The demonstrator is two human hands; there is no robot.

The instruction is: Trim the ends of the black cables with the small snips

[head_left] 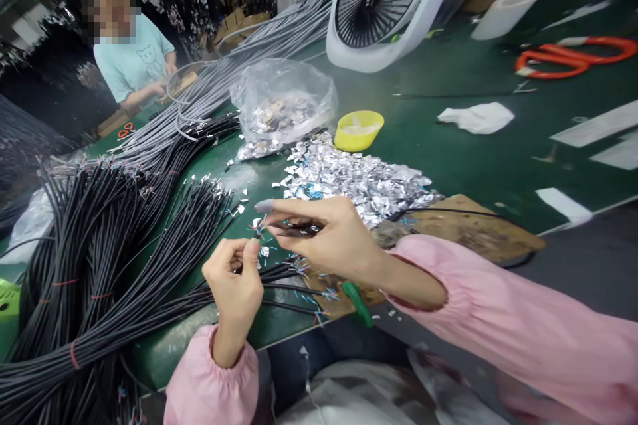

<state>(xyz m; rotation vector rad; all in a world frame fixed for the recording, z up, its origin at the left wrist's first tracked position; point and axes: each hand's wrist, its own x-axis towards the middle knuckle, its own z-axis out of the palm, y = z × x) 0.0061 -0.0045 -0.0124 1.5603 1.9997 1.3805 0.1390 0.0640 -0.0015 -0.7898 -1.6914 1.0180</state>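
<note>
My left hand (236,275) is closed, pinching a black cable (257,234) near its stripped end between thumb and fingers. Thin coloured wires (255,226) fan out from that end. My right hand (326,229) meets them from the right, index finger extended and wearing a grey finger cover (264,206), the other fingers curled. Something dark and narrow shows under its fingers; its kind is hidden. Beneath the hands lie more black cables (284,272) with bared coloured wires. Behind the right hand spreads a heap of silvery foil scraps (359,179).
Bundled black cables (100,232) fill the left, grey cables (219,89) behind. A clear bag (284,96), yellow cup (359,129) and white fan (379,6) stand beyond the scraps. Orange scissors (573,60) lie far right, a wooden board (463,229) nearer. Another person (134,60) works opposite.
</note>
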